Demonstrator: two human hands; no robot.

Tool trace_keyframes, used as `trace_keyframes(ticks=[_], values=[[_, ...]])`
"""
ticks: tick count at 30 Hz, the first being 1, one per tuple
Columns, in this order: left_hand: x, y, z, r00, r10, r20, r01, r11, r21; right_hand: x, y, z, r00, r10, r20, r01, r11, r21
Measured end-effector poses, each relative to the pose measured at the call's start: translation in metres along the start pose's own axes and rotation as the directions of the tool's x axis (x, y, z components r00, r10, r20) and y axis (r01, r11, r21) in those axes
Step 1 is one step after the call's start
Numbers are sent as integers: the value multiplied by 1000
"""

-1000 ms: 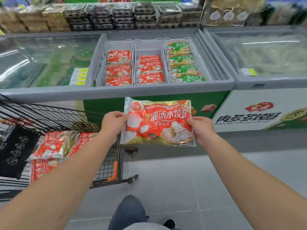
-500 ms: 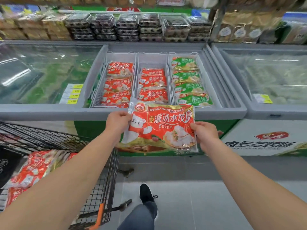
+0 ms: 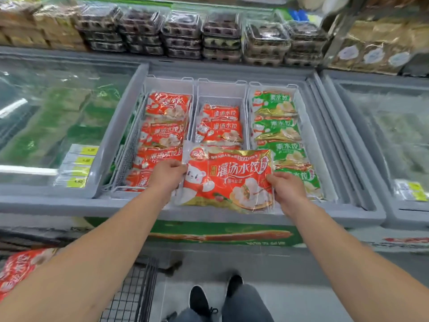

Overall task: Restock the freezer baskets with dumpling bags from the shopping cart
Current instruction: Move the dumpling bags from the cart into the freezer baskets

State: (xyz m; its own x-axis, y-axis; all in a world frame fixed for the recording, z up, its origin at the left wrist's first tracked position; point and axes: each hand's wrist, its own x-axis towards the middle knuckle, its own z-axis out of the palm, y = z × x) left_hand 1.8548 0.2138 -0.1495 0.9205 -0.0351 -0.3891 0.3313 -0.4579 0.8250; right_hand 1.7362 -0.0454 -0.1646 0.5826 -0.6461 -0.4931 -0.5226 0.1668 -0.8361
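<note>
I held the red dumpling bag (image 3: 228, 180) by its short edges, left hand (image 3: 167, 176) and right hand (image 3: 287, 188) each pinching a side. Moments before it hung short of the freezer (image 3: 232, 217); now it hovered over the freezer's front rim, above the middle basket (image 3: 221, 89). Lowering it in seemed next.

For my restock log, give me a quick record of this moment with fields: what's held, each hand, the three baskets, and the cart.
held item: red dumpling bag, above freezer's front edge
left hand: grips bag's left edge
right hand: grips bag's right edge
left basket: red bags
middle basket: red bags, back part bare
right basket: green bags
cart: red bag inside
</note>
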Motion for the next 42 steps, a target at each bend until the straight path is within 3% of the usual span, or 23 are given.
trace_keyframes(ticks=[9, 17, 27, 42], values=[[123, 53, 42, 999, -19, -27, 20, 1000, 21, 135, -60, 34, 999, 21, 43, -21, 1000, 2], [238, 102, 85, 989, -111, -95, 115, 993, 32, 257, -118, 74, 996, 51, 73, -42, 993, -112], [375, 111, 122, 983, -181, -1, 181, 983, -7, 366, -148, 128, 998, 61, 11, -58, 978, -202], [515, 108, 169, 979, -204, -23, 206, 973, 106, 489, -160, 214, 1000, 3, 6, -1, 918, -397]])
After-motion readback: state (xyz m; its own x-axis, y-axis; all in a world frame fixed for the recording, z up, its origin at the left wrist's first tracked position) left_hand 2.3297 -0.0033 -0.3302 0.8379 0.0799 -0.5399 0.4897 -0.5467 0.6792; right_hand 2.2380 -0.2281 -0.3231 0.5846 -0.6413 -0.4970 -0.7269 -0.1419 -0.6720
